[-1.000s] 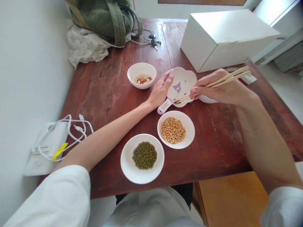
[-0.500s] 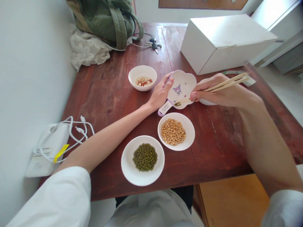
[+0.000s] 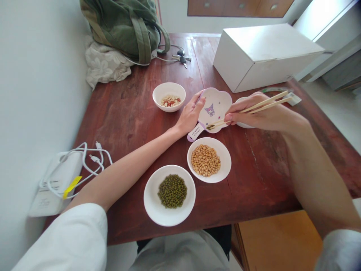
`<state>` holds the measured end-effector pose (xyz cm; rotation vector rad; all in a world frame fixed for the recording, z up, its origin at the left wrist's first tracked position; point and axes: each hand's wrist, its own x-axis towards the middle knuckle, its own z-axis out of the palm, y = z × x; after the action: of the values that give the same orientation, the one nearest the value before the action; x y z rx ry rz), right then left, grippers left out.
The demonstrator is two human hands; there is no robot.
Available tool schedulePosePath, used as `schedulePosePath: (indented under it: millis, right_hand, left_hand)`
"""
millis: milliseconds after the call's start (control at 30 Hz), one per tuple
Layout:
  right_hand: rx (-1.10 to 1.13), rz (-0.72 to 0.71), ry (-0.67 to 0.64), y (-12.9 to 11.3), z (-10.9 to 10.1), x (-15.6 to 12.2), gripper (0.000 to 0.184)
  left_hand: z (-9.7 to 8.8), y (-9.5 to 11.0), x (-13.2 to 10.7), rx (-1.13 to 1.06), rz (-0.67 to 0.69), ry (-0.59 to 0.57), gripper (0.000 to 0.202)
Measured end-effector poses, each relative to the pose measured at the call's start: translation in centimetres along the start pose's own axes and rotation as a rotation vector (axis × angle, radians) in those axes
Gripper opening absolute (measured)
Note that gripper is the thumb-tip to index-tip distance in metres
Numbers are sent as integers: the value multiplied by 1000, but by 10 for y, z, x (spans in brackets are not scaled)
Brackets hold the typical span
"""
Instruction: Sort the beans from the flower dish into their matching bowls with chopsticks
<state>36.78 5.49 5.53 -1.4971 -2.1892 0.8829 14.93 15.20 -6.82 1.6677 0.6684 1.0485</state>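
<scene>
My left hand point(image 3: 191, 114) grips the left edge of a flower-shaped plate point(image 3: 218, 102) with a purple rim, a cartoon print and a short handle, holding it tilted. My right hand point(image 3: 255, 111) is closed around a pair of chopsticks point(image 3: 263, 104). Their tips touch the plate near its handle, beside a few small dark bits point(image 3: 210, 127) too small to name. Below the plate stands a white bowl of yellow soybeans point(image 3: 205, 160), and nearer me a white bowl of mung beans point(image 3: 172, 191). Left of the plate is a bowl of peanuts point(image 3: 170, 101). Another white bowl point(image 3: 244, 124) is partly hidden behind my right hand.
A large white box point(image 3: 267, 56) stands at the back right. A green bag point(image 3: 121, 28) on a patterned cloth point(image 3: 105, 67) and some keys point(image 3: 182, 59) lie at the back left. A white power strip point(image 3: 60, 180) with cables sits by the wall. The wooden table point(image 3: 126, 113) carries all of these.
The whole view has shifted slightly, with things sitting a little lower. My hands, the plate and the chopsticks stay nearly where they were, the chopstick tips still at the dark bits.
</scene>
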Motion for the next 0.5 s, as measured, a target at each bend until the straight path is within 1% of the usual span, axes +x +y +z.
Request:
schedulePosePath:
  millis: [233, 500]
  right_hand:
    - [1, 0, 5, -1, 0, -1, 31]
    - [-1, -43, 27, 3, 2, 2, 33]
  left_hand:
    - [0, 0, 0, -8, -12, -4, 67]
    - [0, 0, 0, -1, -14, -10, 67]
